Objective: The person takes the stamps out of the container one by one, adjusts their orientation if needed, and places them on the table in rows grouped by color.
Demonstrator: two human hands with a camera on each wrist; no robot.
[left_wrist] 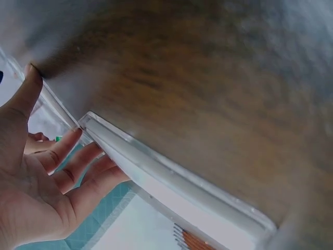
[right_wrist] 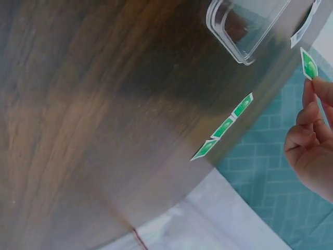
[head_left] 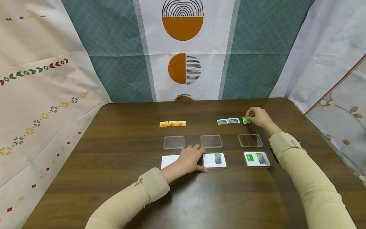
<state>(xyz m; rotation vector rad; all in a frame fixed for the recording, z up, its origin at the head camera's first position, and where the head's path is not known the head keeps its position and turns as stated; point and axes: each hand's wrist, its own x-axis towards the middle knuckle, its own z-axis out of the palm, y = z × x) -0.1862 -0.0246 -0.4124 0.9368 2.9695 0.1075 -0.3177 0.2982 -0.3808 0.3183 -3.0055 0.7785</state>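
My right hand [head_left: 258, 117] pinches a small green stamp [head_left: 246, 120] by its edge, just above the far side of the table. Lower and left of it, my left hand [head_left: 190, 159] spreads its fingers between two clear cases. Its thumb touches the edge of the middle case [head_left: 210, 165], which holds a white card and one blue-green stamp [head_left: 218, 158]. The other fingers lie at the left case [head_left: 169, 161], with a white card inside, partly covered by the hand. A right case [head_left: 256, 164] holds a green stamp [head_left: 249, 157] and a blue-green one.
Three clear lids, the left [head_left: 173, 147], middle [head_left: 211, 146] and right [head_left: 250, 145], lie behind the cases. Farther back are three orange stamps [head_left: 172, 123] and two blue-green stamps [head_left: 227, 121]. Three more green stamps [right_wrist: 223, 126] lie in a row in the right wrist view.
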